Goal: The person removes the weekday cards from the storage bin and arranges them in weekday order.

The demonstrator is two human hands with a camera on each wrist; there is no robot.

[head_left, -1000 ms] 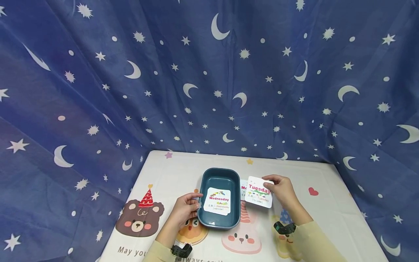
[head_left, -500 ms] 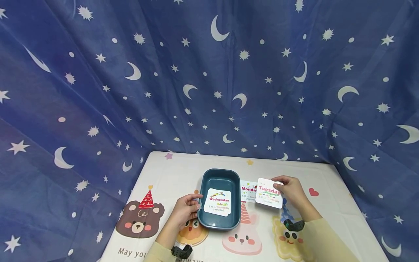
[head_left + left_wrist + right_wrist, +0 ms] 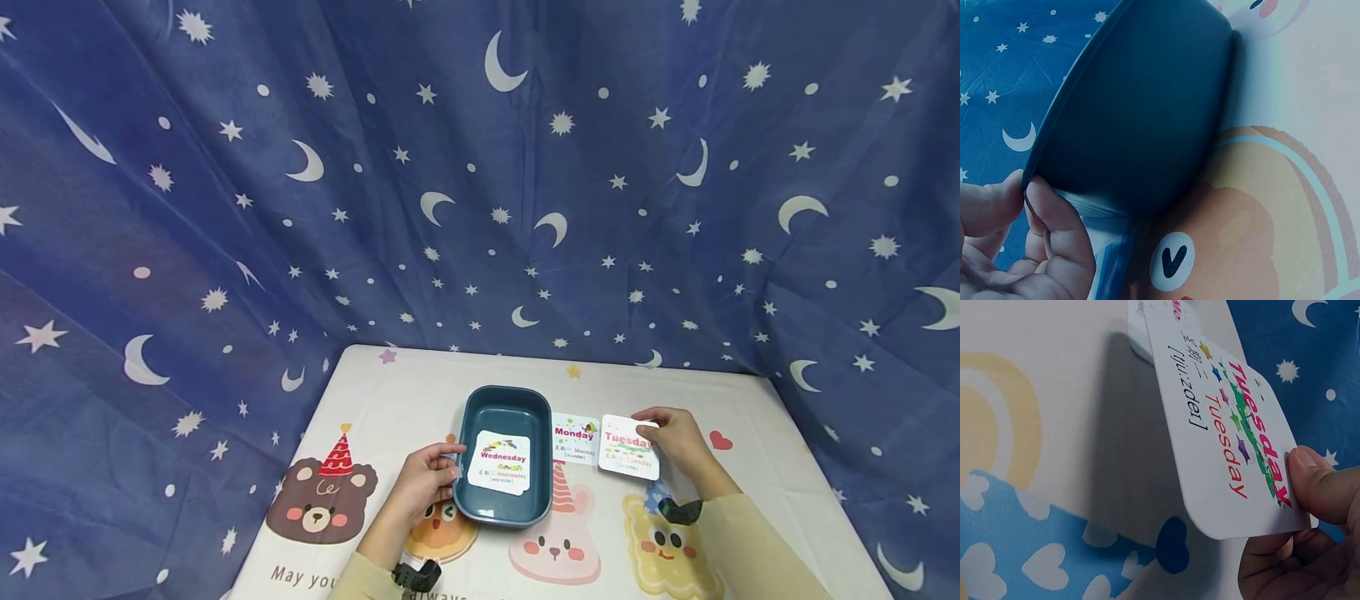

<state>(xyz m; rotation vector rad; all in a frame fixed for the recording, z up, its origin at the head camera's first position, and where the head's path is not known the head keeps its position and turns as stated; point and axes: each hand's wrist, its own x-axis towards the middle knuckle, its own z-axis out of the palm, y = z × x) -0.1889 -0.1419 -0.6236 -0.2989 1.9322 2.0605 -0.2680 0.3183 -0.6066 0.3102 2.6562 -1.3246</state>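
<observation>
Right hand (image 3: pixel 678 440): pinches white square "Tuesday" card (image 3: pixel 628 447), right of teal plastic tray (image 3: pixel 504 402).
Left hand (image 3: pixel 427 479): grips tray's left rim.
Tip: lower card flat.

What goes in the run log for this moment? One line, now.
left hand: grips rim of dark teal plastic tray | right hand: pinches white square Tuesday card above table | Monday card: flat beside tray
</observation>
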